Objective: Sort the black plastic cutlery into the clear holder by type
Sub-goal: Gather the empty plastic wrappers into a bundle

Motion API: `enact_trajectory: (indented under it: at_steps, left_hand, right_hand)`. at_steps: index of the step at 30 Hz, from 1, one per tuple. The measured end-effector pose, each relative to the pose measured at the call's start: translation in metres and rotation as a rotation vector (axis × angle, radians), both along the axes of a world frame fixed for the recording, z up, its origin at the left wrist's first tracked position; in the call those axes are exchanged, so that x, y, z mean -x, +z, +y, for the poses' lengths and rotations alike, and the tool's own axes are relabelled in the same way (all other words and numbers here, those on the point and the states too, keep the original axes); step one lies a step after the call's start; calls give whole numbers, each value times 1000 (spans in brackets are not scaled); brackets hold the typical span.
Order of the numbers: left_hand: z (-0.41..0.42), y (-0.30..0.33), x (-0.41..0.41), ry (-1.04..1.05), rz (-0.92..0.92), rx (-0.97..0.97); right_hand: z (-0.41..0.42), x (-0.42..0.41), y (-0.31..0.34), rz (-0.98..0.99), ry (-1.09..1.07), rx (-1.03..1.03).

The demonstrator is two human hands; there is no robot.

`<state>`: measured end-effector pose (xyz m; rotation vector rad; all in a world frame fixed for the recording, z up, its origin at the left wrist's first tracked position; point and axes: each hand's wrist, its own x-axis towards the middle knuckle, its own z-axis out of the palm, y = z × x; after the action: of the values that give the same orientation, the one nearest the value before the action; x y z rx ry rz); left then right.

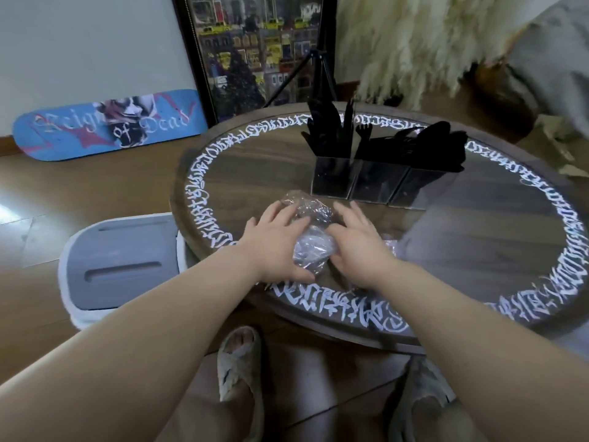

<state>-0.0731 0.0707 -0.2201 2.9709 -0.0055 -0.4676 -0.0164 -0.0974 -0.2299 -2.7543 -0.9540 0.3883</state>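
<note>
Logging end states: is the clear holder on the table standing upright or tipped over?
Upright. The clear holder stands on its base on the round table, black cutlery sticking up out of its compartments.

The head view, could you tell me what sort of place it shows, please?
Most likely a living room at home: a round wooden table with painted lettering stands on a wood floor, a framed picture and a skateboard deck lean on the wall, and the person wears slippers.

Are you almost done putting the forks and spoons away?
Nearly. The clear holder already stands full of black cutlery in its sections. The left hand and right hand are gathering crumpled plastic wrap. No loose cutlery shows on the table.
</note>
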Motion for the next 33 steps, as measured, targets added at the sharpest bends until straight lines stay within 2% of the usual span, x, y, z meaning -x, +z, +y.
enact_trajectory:
  at_steps: [3, 10, 14, 21, 26, 30, 33]
  left_hand:
    - [0, -10, -7, 39, 22, 55]
    - [7, -7, 2, 103, -174, 217]
    - [35, 21, 30, 185, -300, 325]
    - [120, 50, 113, 413, -421, 357]
    - [194, 18, 166, 667, -345, 239]
    - [233, -20, 188, 827, -206, 273]
    - [245, -49, 198, 862, -116, 335]
  right_hand:
    - [1, -5, -4, 39, -19, -20]
    - [13, 0, 10, -110, -16, -67]
    - [36, 15, 34, -164, -1, -175]
    - [115, 62, 60, -178, 110, -307]
    - [171, 93, 56, -142, 170, -348]
    - [210, 115, 39, -81, 247, -354]
    - [230, 127, 25, -54, 297, -323]
